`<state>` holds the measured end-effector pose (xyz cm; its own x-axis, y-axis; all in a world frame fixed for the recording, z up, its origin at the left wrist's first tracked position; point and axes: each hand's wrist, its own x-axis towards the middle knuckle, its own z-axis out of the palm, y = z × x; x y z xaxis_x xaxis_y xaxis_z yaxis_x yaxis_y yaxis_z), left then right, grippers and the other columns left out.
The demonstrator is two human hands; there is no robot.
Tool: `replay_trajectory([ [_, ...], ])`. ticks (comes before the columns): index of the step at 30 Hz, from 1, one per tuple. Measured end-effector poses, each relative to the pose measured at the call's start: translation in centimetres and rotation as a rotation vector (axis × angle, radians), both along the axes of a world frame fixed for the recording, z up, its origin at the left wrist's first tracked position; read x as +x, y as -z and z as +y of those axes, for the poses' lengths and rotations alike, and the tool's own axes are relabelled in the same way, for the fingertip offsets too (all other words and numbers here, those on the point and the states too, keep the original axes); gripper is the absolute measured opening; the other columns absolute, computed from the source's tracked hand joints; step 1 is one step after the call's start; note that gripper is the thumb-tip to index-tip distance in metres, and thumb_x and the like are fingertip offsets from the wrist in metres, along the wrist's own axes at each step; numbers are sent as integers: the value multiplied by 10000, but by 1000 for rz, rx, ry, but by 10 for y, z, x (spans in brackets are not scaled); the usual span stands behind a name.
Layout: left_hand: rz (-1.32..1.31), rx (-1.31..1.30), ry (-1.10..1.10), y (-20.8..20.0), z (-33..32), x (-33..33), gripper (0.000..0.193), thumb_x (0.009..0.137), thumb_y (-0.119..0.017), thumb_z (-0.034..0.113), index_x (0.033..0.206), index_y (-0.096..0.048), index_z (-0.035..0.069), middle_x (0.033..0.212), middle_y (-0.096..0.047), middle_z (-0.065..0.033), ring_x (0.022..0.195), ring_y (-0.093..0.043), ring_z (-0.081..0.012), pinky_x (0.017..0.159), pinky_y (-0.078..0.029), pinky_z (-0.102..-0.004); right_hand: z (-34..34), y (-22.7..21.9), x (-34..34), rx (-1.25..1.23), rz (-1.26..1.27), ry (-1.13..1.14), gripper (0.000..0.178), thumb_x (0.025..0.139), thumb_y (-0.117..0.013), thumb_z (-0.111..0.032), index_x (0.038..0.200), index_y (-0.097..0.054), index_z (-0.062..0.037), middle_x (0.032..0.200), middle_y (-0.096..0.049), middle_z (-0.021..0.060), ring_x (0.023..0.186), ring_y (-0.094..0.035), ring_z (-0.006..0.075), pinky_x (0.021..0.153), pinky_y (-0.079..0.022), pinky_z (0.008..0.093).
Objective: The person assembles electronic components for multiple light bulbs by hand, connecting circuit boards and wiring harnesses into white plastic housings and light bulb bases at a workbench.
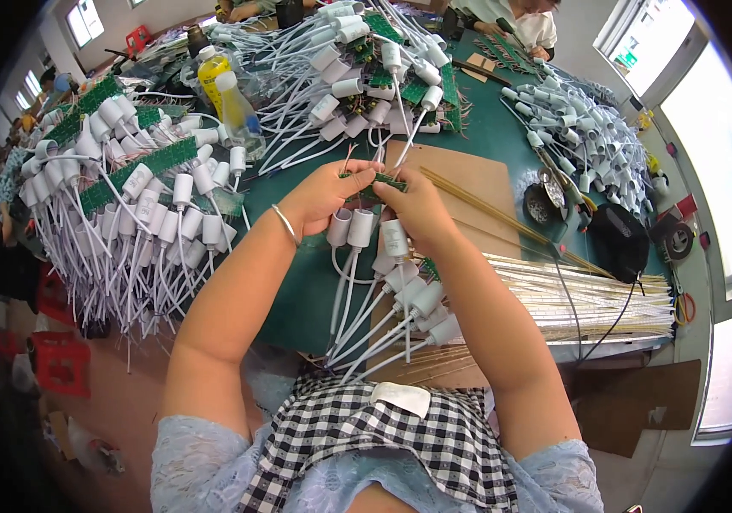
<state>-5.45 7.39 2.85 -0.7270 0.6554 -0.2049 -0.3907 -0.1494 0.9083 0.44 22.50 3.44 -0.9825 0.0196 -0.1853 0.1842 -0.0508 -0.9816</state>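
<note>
Above the near part of the table, my left hand and my right hand pinch a narrow green circuit board strip between them. Fingers of both hands are closed on it and cover much of its length. Thin wires stick up by my left fingers. Just under the hands hang white cylindrical lamp sockets with white cables. Another white socket is right below my right hand. More sockets with cables lie in a bunch between my forearms and the table's near edge.
Big heaps of socketed boards stand left and at the back; loose white sockets lie right. Bottles are between the heaps. Long metallic strips and a cardboard sheet lie right. A co-worker sits across.
</note>
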Motion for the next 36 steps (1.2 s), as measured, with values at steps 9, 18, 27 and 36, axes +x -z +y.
replay_trajectory([
  [9, 151, -267, -135, 10, 31, -6, 148, 886, -590, 167, 913, -602, 22, 798, -613, -27, 649, -557, -84, 611, -476, -241, 19, 40, -28, 526, 105, 18, 234, 830, -601, -152, 1005, -581, 3, 814, -618, 128, 669, -601, 213, 596, -485, 347],
  [18, 501, -610, -351, 65, 37, -43, 272, 767, -658, 307, 806, -686, 39, 739, -676, -107, 652, -643, -211, 619, -485, -318, -5, 40, -39, 917, 172, 145, 228, 785, -603, -176, 836, -613, 46, 861, -629, 254, 842, -614, 397, 733, -490, 445],
  [27, 564, -782, -427, 64, 37, -43, 219, 757, -689, 232, 763, -669, 14, 677, -641, -75, 577, -561, -134, 558, -446, -287, -14, 36, -45, 921, 7, 111, 239, 790, -551, -171, 857, -649, 36, 901, -633, 261, 872, -623, 392, 759, -503, 433],
  [36, 611, -1016, -313, 51, 49, -44, 288, 754, -646, 341, 819, -693, 65, 834, -664, -167, 780, -644, -323, 715, -498, -381, -9, 43, -46, 870, -37, 183, 280, 776, -551, -205, 857, -655, 41, 897, -629, 267, 871, -620, 395, 761, -501, 432],
])
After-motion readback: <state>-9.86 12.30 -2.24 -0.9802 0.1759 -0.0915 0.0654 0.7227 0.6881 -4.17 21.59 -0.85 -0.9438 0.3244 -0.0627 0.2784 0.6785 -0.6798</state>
